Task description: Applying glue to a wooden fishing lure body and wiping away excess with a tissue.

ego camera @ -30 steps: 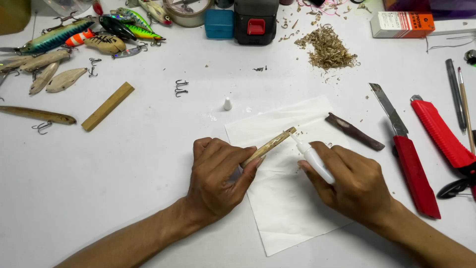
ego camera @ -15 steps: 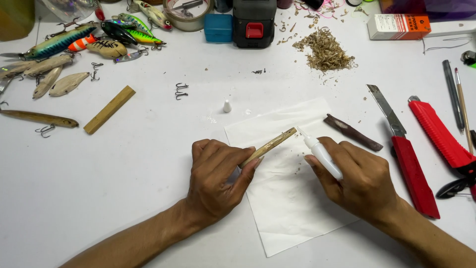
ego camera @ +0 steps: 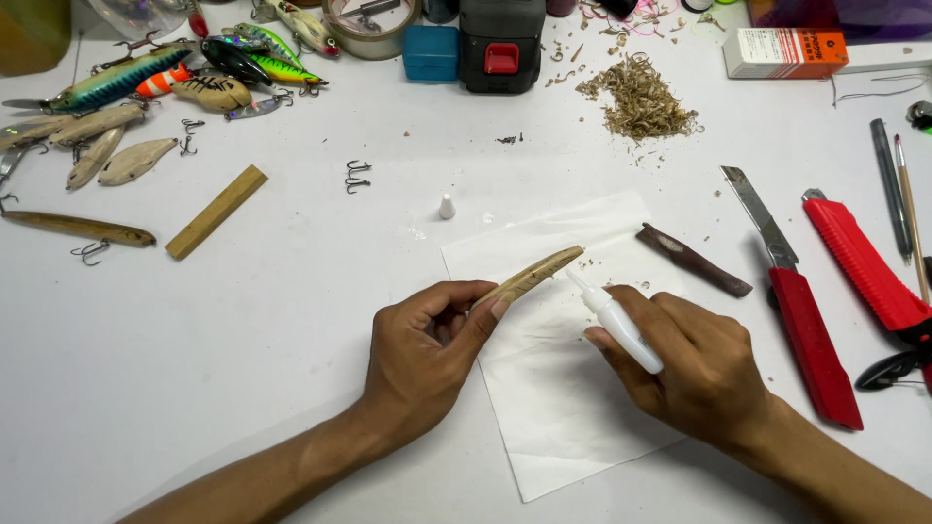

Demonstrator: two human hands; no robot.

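We hold a carved wooden lure blank (ego camera: pixel 529 277) pinched in our left hand (ego camera: pixel 427 354), its tip slanting up over the white paper sheet (ego camera: pixel 563 408) near the worktop's front edge. Our right hand (ego camera: pixel 694 364) grasps a small white glue bottle (ego camera: pixel 614 322), nozzle aimed at the blank's tip. Since a second ago the bottle has drawn slightly away from the wood, leaving a small gap; the left hand's grip is unchanged. Just beyond, on the sheet's far right corner, lies a dark wood strip (ego camera: pixel 694 260); the bottle's white cap (ego camera: pixel 447 206) stands past the sheet's left corner. Red utility knives (ego camera: pixel 811 311) lie toward the right edge, and wood shavings (ego camera: pixel 641 102) are piled near the back edge.
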